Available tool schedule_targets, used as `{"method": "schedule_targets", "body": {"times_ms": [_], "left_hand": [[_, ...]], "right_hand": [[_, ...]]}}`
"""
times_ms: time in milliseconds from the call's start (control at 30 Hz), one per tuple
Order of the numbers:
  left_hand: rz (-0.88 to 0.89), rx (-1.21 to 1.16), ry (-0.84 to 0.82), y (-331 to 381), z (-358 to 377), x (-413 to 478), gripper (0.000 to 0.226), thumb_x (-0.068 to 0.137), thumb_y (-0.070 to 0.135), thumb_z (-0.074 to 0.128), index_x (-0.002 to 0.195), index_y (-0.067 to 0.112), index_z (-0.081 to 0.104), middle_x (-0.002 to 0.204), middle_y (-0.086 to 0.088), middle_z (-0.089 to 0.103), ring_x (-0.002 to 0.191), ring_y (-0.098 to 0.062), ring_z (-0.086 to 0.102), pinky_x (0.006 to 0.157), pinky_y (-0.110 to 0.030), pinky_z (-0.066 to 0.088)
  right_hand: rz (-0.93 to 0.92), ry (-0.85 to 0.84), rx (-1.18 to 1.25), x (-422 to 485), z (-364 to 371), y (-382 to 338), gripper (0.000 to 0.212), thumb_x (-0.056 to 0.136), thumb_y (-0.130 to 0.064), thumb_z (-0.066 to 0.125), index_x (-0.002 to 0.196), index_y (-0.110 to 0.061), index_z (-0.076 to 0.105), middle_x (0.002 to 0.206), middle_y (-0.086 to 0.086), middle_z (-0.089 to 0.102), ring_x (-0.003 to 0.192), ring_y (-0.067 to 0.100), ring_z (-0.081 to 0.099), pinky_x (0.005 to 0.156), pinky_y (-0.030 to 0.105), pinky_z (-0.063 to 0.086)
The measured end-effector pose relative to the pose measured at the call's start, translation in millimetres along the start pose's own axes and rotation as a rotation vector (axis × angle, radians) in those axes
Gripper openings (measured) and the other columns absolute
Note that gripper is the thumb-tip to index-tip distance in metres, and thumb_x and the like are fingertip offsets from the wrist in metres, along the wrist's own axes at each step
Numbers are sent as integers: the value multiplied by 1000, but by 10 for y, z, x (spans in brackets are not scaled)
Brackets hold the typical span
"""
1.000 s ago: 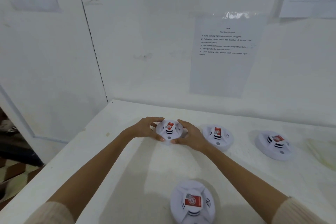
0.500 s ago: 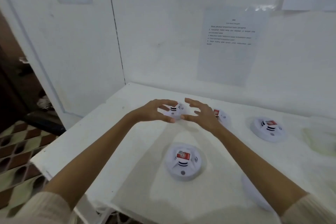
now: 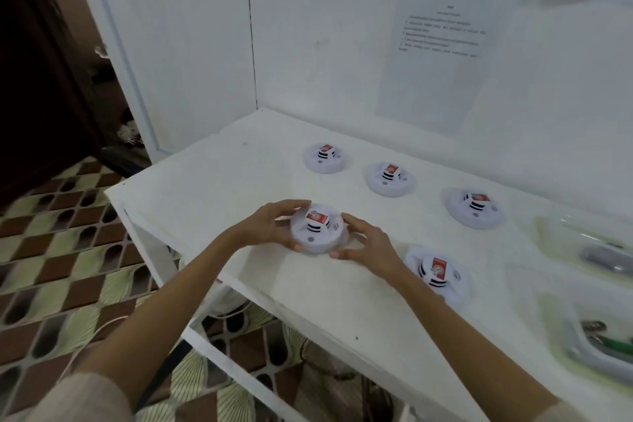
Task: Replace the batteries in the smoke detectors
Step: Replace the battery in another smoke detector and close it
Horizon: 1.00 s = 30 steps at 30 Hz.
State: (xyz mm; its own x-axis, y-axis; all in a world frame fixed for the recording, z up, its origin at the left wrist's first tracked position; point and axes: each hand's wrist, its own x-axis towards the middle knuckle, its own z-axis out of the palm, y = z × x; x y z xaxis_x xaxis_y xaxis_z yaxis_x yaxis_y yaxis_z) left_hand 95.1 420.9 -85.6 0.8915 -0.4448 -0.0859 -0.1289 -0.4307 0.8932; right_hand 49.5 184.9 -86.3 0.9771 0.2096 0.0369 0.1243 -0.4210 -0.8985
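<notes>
Left hand (image 3: 270,225), right hand (image 3: 369,244) — gripping detector (image 3: 317,231).

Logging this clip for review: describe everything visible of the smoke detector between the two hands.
The smoke detector is a round, white, plastic-looking disc with a raised centre ringed by dark vent slots, a red and white label on top and a grey dot near its front rim. It is face up near the front left corner of the white table. The left hand grips its left rim, the right hand its right rim.
</notes>
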Motion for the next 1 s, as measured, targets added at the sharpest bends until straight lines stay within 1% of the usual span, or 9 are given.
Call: {"method": "schedule_targets", "body": {"times_ms": [200, 333, 500, 567, 667, 733, 867, 933, 1000], "left_hand": [[-1, 38, 197, 10, 185, -43, 80, 59, 9, 87, 129, 23, 51, 128, 4, 54, 113, -9, 54, 95, -20, 45], [64, 228, 204, 46, 178, 40, 91, 51, 29, 91, 132, 22, 48, 118, 4, 49, 108, -14, 53, 95, -28, 48], [125, 366, 90, 173, 94, 73, 109, 36, 62, 75, 132, 17, 50, 111, 0, 45, 100, -9, 52, 83, -7, 43], [167, 323, 113, 183, 59, 50, 103, 37, 61, 75, 128, 20, 52, 109, 2, 47, 97, -8, 54, 79, -5, 45], [151, 123, 172, 261, 18, 15, 83, 38, 53, 80, 115, 37, 53, 109, 9, 51, 93, -12, 60, 77, -16, 52], [128, -91, 154, 344, 30, 22, 74, 42, 45, 82, 110, 41, 56, 115, 10, 55, 92, -11, 62, 75, -21, 54], [148, -273, 42, 451, 138, 101, 78, 55, 36, 79, 127, 29, 52, 123, 5, 61, 105, -16, 62, 81, -24, 51], [163, -251, 8, 508, 186, 146, 84, 56, 35, 79, 133, 25, 46, 126, 4, 59, 110, -14, 60, 86, -25, 50], [202, -114, -1, 584, 179, 183, 86, 54, 41, 80, 131, 34, 43, 128, 12, 55, 115, -5, 54, 93, -23, 46]], "right_hand": [[-82, 34, -69, -25, 63, -41, 61, 66, -7, 82, 121, -8, 57, 106, 4, 65, 93, 14, 54, 73, 1, 35], [-89, 88, -54, 7, 102, -37, 61, 65, -1, 80, 121, -5, 57, 107, 6, 65, 90, 14, 53, 71, -2, 35], [-85, 83, 16, 15, 73, -24, 67, 62, -7, 83, 122, -13, 56, 107, -9, 59, 95, 9, 54, 74, 2, 39], [-47, 103, 86, 27, 47, -75, 66, 65, -6, 81, 124, -20, 54, 113, -13, 57, 104, 8, 52, 79, 9, 43], [-47, 148, 224, 50, 6, -188, 66, 69, -14, 80, 127, -28, 51, 123, -14, 55, 113, 6, 51, 88, 25, 49], [-1, 145, 339, 65, 3, -277, 66, 72, -31, 78, 130, -34, 47, 129, -11, 53, 116, 7, 51, 92, 31, 49], [215, -114, 690, 86, 52, -410, 86, 51, -70, 72, 125, -31, 52, 121, 1, 63, 111, 21, 60, 92, 44, 50], [248, -157, 816, 92, 38, -433, 89, 48, -68, 76, 121, -21, 58, 116, 8, 66, 104, 24, 64, 84, 45, 54], [254, -104, 874, 93, -12, -458, 81, 62, -49, 80, 128, -11, 51, 122, 16, 61, 100, 28, 65, 79, 43, 56]]}}
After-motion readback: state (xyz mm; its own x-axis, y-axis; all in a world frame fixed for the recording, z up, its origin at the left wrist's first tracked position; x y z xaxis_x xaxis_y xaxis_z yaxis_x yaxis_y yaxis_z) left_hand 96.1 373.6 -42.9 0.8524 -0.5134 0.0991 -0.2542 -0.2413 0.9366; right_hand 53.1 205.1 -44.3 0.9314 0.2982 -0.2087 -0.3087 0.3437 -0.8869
